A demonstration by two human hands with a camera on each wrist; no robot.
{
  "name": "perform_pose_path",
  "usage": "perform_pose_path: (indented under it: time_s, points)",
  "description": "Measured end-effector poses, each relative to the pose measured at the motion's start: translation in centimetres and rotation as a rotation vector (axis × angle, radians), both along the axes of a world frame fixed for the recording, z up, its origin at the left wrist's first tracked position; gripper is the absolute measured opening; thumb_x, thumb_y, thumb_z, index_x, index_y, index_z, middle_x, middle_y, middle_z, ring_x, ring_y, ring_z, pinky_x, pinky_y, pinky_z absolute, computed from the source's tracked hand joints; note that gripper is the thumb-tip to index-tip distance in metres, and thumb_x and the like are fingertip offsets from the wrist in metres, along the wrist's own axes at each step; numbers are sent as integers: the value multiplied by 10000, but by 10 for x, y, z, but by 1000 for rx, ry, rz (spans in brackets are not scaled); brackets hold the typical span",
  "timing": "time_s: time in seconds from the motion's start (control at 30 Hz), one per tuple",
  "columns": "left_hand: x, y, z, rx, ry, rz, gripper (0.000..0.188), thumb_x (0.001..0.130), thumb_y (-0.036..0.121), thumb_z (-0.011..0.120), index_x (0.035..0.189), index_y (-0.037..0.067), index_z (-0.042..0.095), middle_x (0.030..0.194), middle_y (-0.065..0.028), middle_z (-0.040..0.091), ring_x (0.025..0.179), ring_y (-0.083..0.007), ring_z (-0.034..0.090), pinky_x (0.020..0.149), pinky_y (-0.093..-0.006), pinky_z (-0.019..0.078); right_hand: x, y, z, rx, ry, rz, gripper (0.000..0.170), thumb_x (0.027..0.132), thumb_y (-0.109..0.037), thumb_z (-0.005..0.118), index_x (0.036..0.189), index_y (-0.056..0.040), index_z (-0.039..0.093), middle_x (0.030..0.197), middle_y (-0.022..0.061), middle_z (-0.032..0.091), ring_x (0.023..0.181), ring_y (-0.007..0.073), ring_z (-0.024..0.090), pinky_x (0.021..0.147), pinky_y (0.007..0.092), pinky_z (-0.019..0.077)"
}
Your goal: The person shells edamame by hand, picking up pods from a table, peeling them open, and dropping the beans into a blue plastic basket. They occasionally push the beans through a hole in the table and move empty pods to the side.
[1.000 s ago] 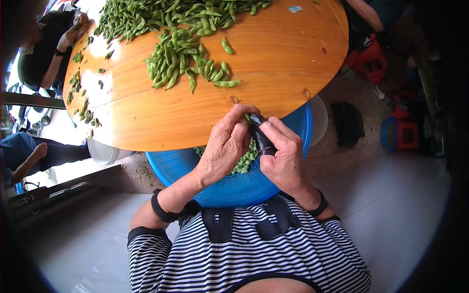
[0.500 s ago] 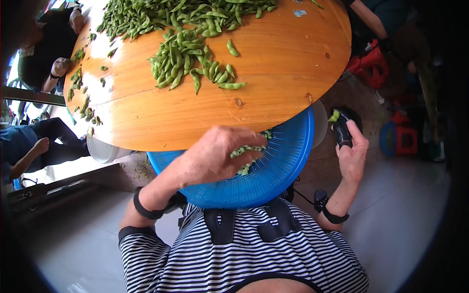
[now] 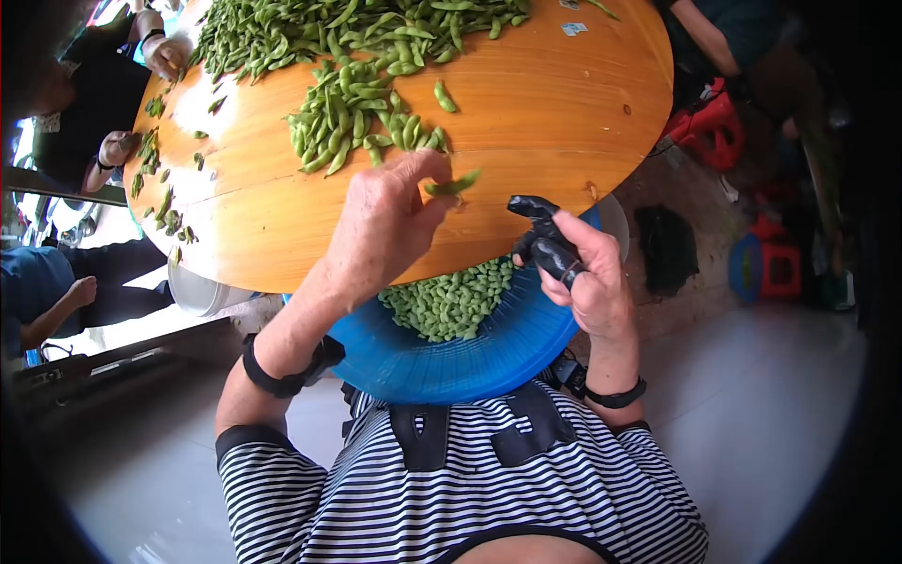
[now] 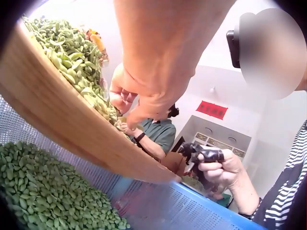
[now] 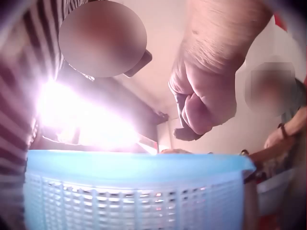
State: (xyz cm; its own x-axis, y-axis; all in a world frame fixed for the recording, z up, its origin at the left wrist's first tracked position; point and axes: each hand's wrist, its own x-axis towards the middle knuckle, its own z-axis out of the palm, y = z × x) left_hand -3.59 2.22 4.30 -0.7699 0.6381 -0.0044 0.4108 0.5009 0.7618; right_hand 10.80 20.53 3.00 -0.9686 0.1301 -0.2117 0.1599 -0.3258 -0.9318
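My left hand (image 3: 381,221) pinches a green soybean pod (image 3: 453,184) between thumb and fingers, over the front edge of the wooden table (image 3: 564,113). Shiny black wrapping (image 3: 554,258) covers the thumb and forefinger of my right hand (image 3: 601,282), raised above the right side of the basket. Those two digits stand apart, and no pod shows between them. Below both hands a blue basket (image 3: 376,368) holds a heap of shelled green beans (image 3: 449,303), partly under the table edge. A small pile of pods (image 3: 329,127) lies just beyond my left hand.
A large heap of pods (image 3: 282,33) covers the far side of the table. Another person's hand (image 3: 164,56) is at the left edge near scattered pods. A white bucket (image 3: 194,289) stands at lower left; a red stool (image 3: 719,127) is at right.
The right hand swung from the right side, where it held an opened pod, back over the basket, without that pod. My left hand rose from the basket to the table and took a pod.
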Motion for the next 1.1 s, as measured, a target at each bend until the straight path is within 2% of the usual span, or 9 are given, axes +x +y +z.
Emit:
perform_pose_path:
  time_s: [0.13,0.27,0.57,0.67,0.73,0.83,0.9,1.0,1.1]
  points:
    - [18,-9,-19,189,-297,-33,151,795,-21,722,911,23,636,735,77,578,609,38,459,497,-174,348,-14,-21,-1,-153,-62,21,534,775,36,325,1272,80,514,781,44,600,523,15,373,439,165,318]
    - [26,-9,-26,320,-364,21,145,788,-29,720,903,9,640,728,62,591,596,32,456,500,-164,348,-15,-24,-1,-122,-65,68,508,740,14,348,1193,93,564,662,-34,450,530,12,363,449,169,312]
    - [31,-6,-19,248,-304,70,129,777,-45,714,871,-2,637,624,32,577,529,5,469,454,-179,358,-13,-22,-13,52,-35,6,441,706,-12,379,1056,34,644,673,-43,452,544,20,365,457,182,308]
    - [26,-10,-11,377,-718,42,110,794,-41,702,849,8,620,649,2,593,497,-27,479,435,-186,342,-12,-13,-21,-149,-34,62,415,735,14,382,1052,15,651,694,-26,497,538,30,381,441,186,305]
    - [20,-14,-9,510,-1185,-73,101,835,10,699,816,29,601,706,-12,626,501,-57,507,439,-197,370,-8,-13,-28,-324,-7,61,411,750,25,379,1056,8,653,705,-18,514,533,31,386,434,183,301]
    - [24,-12,-17,612,-1298,-103,121,831,8,708,861,28,592,758,-29,632,521,-70,525,447,-198,384,-7,-9,-32,-529,39,96,425,780,43,366,1089,-8,654,729,-2,549,526,32,397,421,176,295]
    - [31,-9,-20,560,-1200,-120,135,851,44,707,885,24,577,764,-18,632,578,-59,548,485,-196,409,-7,-7,-22,-343,38,122,421,763,27,372,1079,2,649,721,-15,525,535,22,381,442,171,301]
    - [41,-2,-30,558,-733,-78,159,890,137,690,915,20,585,788,-6,641,573,-27,523,475,-179,372,-6,-11,-19,-68,34,87,408,737,10,378,1041,19,650,711,-24,497,549,19,367,466,170,311]
    - [37,-6,-13,297,-688,-26,170,922,170,653,922,9,598,750,1,635,579,-25,530,481,-176,381,-8,-11,-7,-1,-57,50,393,705,-1,384,993,40,647,727,-36,474,577,10,370,498,162,314]
